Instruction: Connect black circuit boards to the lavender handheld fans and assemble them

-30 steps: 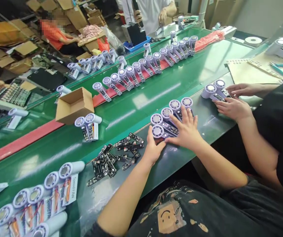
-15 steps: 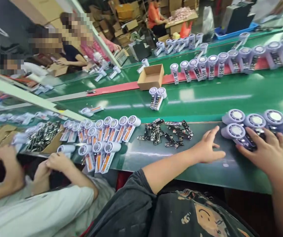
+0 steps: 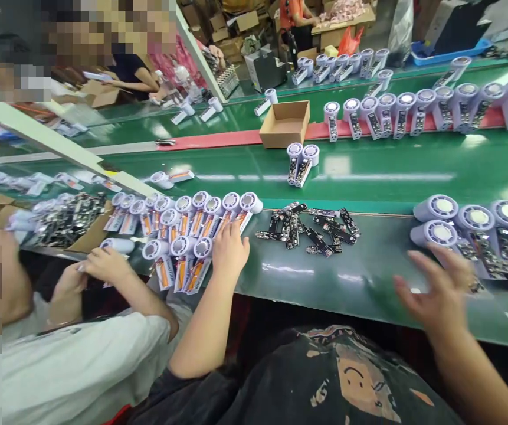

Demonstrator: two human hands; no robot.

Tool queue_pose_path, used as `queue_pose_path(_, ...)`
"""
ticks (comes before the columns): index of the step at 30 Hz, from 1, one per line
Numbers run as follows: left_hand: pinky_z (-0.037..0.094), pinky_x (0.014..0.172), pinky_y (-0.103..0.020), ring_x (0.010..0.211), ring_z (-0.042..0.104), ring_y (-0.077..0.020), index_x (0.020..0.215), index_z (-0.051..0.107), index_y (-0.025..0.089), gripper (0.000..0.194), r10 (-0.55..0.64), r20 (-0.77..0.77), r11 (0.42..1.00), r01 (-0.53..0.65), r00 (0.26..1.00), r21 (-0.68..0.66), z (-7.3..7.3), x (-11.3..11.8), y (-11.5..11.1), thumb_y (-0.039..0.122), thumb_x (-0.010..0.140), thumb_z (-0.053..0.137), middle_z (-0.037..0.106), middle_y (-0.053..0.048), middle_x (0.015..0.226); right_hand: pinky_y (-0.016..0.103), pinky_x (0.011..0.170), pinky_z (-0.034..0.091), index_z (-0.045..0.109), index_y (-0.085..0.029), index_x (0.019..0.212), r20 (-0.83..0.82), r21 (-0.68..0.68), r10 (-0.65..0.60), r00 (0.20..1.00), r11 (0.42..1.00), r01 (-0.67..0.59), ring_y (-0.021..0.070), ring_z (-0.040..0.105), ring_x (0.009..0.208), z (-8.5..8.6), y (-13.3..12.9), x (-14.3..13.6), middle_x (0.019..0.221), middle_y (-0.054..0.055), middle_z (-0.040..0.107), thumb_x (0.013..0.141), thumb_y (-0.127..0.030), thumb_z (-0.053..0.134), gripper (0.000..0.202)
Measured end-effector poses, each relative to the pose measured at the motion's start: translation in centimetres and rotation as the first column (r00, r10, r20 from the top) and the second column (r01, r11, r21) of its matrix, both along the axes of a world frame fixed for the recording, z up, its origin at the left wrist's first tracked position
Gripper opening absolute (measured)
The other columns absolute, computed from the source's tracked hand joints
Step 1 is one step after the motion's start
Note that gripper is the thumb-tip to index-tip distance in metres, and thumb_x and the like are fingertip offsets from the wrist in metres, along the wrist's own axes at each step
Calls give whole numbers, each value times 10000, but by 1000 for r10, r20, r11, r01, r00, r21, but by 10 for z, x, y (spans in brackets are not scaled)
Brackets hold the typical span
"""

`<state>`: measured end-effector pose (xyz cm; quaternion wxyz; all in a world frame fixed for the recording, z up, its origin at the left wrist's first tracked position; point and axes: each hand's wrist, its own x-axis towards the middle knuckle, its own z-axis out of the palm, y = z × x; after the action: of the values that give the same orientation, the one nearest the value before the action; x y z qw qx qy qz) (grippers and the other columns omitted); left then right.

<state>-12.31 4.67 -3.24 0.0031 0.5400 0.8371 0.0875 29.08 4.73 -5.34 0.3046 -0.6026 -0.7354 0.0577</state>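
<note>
My left hand (image 3: 230, 251) reaches into the group of lilac fans with orange parts in their handles (image 3: 183, 247), its fingers over the handle of the rightmost one; whether it grips that handle is hard to tell. On the right, my right hand (image 3: 442, 289) is raised with fingers spread and nothing in it, just in front of the lilac fans with circuit boards in their handles (image 3: 476, 218). A loose pile of black circuit boards (image 3: 292, 227) lies on the bench between my hands.
Two fans (image 3: 298, 162) and an open cardboard box (image 3: 284, 125) stand on the green belt (image 3: 369, 171). A row of fans lines the red strip (image 3: 218, 140). At left, a neighbour's hands (image 3: 107, 265) work beside a box of circuit boards (image 3: 72, 221).
My left hand has moved left, from beside the right-hand fans to the fans with orange parts. My right hand has drawn back off the right-hand fans. The view has shifted slightly.
</note>
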Motion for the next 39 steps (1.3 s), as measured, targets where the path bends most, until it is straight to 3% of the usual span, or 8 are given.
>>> queue_pose_path(4, 469, 979, -561, 1201, 563, -429, 1384, 447, 81, 611, 53, 21, 995, -51, 998, -85, 2, 10, 13, 269, 817, 578, 585, -263, 1273, 561, 1082, 322, 629, -299, 1241, 192, -126, 423, 886, 906, -405, 312, 525, 1236, 1, -3, -80, 1350, 88, 600, 927, -347, 532, 332)
queue_pose_path(9, 528, 870, -470, 975, 645, -335, 1150, 594, 143, 445, 94, 350, 993, -113, 932, 34, 0, 7, 17, 303, 735, 576, 669, -139, 991, 451, 921, 429, 561, -240, 1363, 283, -217, 334, 899, 935, -279, 314, 526, 1156, -10, 19, -127, 1350, 137, 576, 903, -386, 601, 485)
queue_pose_path(15, 504, 532, -291, 652, 612, -177, 1150, 544, 182, 443, -52, 808, 900, -322, 587, 292, -20, -6, -40, 375, 754, 491, 650, -60, 961, 406, 840, 414, 649, -269, 1257, 364, -224, 352, 862, 932, -286, 273, 552, 998, -8, 28, -123, 1160, 100, 660, 940, -260, 523, 341)
queue_pose_path(21, 546, 778, -349, 860, 640, -224, 1074, 581, 195, 283, -315, 480, 893, 84, 818, 443, -22, 32, -115, 292, 812, 538, 639, -68, 959, 419, 920, 414, 694, -251, 1173, 221, -242, 325, 919, 932, -271, 260, 585, 1032, -10, 18, -105, 1109, 82, 705, 947, -268, 497, 301)
queue_pose_path(27, 541, 640, -344, 756, 640, -241, 1097, 586, 187, 307, -346, 230, 928, 296, 909, 227, -27, 73, -120, 237, 803, 517, 592, -77, 893, 383, 881, 501, 715, -211, 1061, -205, -316, 153, 967, 924, -213, 229, 651, 965, -4, 21, -98, 1010, 78, 734, 924, -276, 445, 309)
queue_pose_path(32, 594, 703, -358, 792, 676, -210, 1261, 529, 181, 473, -442, 580, 884, 442, 684, 153, -29, 95, -115, 387, 837, 572, 615, -135, 1122, 307, 653, 521, 684, -206, 1102, -560, -437, 18, 828, 843, -313, 160, 611, 674, 2, 10, -94, 794, 17, 691, 888, -425, 509, 353)
queue_pose_path(35, 591, 798, -344, 786, 694, -177, 1213, 582, 209, 356, -502, 659, 843, 485, 559, 231, -24, 92, -115, 334, 883, 536, 677, -112, 1114, 302, 656, 531, 670, -204, 1086, -653, -375, -4, 757, 871, -318, 153, 621, 701, 9, -8, -90, 857, 36, 704, 891, -457, 535, 347)
queue_pose_path(39, 571, 854, -371, 853, 696, -211, 1098, 635, 224, 276, -552, 618, 833, 398, 560, 384, -17, 78, -120, 365, 865, 588, 721, -75, 996, 325, 768, 554, 686, -226, 985, -597, -240, 319, 736, 804, -544, 164, 672, 804, 26, -39, -92, 921, 48, 738, 921, -363, 567, 192)
